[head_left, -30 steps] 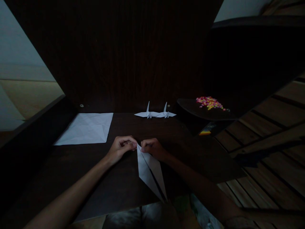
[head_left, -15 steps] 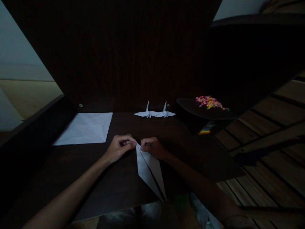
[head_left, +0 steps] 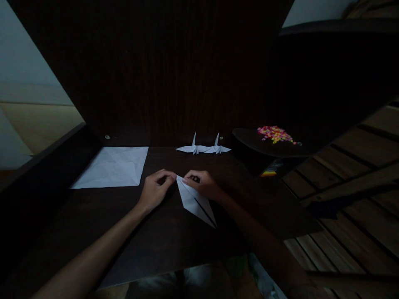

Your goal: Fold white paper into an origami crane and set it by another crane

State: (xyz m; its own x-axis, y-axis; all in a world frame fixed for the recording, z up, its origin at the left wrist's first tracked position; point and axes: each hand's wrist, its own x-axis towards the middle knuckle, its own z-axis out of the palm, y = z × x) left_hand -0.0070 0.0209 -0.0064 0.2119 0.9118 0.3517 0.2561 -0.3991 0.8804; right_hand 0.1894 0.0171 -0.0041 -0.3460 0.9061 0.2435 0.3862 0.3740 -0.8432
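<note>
A white sheet of paper folded into a long diamond point(head_left: 196, 201) tilts over the dark table, a slit running down its lower half. At its upper left corner my left hand point(head_left: 158, 185) pinches the tip between thumb and forefinger. My right hand point(head_left: 202, 184) grips the upper right edge, its thumb on the front face and the other fingers curled. Part of that edge is hidden behind the right hand. Beyond the hands, two white origami cranes point(head_left: 204, 149) stand side by side with their wings spread.
A creased white paper sheet point(head_left: 114, 167) lies on the table point(head_left: 149, 245) at left. A pile of small pink, red and yellow pieces point(head_left: 277, 134) sits on a curved shelf point(head_left: 249, 139) at right. A raised side board point(head_left: 46, 162) borders the left, a tall dark panel the back.
The folded paper's lower point has swung up and away from the table's front edge, so the paper looks shorter. Both hands have shifted slightly farther forward, still pinching it.
</note>
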